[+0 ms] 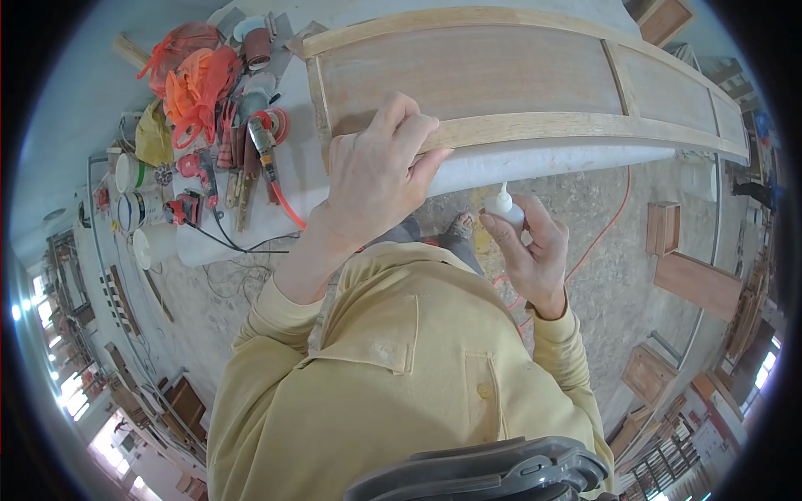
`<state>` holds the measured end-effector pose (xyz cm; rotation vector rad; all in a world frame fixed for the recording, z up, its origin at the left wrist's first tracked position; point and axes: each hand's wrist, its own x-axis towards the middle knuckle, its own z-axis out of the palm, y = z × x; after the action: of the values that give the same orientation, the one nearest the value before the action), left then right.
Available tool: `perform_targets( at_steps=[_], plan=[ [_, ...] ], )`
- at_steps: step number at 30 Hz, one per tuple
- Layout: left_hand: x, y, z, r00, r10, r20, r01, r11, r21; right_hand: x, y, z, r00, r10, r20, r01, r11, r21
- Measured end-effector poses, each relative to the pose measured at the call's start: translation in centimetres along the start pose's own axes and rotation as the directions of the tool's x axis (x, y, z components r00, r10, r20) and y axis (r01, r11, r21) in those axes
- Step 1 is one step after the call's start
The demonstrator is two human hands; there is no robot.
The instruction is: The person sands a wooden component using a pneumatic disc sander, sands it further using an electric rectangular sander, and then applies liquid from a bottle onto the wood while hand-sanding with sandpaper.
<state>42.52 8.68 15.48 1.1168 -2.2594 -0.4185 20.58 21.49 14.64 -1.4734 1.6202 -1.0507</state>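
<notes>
A long wooden framed panel (476,71), with light rails around thin brown sheets, lies on the white-covered table. My left hand (376,171) is at its near left corner, fingers bent over the near rail (535,128) and thumb against its front edge. The hand hides that corner. Lower and to the right, just off the table's front edge, my right hand (535,242) is closed around a small white squeeze bottle (506,210). The bottle's thin nozzle points up toward the table, apart from the panel.
An orange-and-grey sander (264,138) with a red hose rests left of the panel, beside red plastic bags (196,88) and other power tools (196,167). Buckets (138,210) stand at the left. Wooden boxes (663,228) and a board (697,284) are on the right; a red hose crosses the floor.
</notes>
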Motion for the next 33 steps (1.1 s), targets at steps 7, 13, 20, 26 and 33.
perform_targets(
  at_steps=[7,13,20,26,33],
  plan=[
    [0.0,0.2,-0.1,1.0,-0.008,0.008,0.008,1.0,-0.015,0.5,0.0,0.3,0.999,0.014,0.033,-0.013,1.0,-0.009],
    [-0.1,0.0,0.1,1.0,0.007,-0.002,-0.007,1.0,-0.029,1.4,-0.9,0.1,1.0,-0.005,0.026,0.006,0.999,-0.035],
    [-0.1,-0.6,-0.6,0.999,0.011,0.048,-0.01,1.0,-0.011,2.4,-1.6,-0.2,0.999,-0.042,0.02,0.043,0.998,-0.047],
    [-0.4,-1.1,0.1,0.999,0.041,-0.014,-0.042,0.998,-0.039,2.0,-2.4,0.5,0.999,0.048,0.004,-0.048,0.998,-0.039],
    [-4.5,1.6,-2.1,0.982,-0.135,-0.135,0.069,0.91,-0.408,2.2,-3.6,1.1,0.993,0.109,-0.039,-0.11,0.994,-0.023]
  ],
)
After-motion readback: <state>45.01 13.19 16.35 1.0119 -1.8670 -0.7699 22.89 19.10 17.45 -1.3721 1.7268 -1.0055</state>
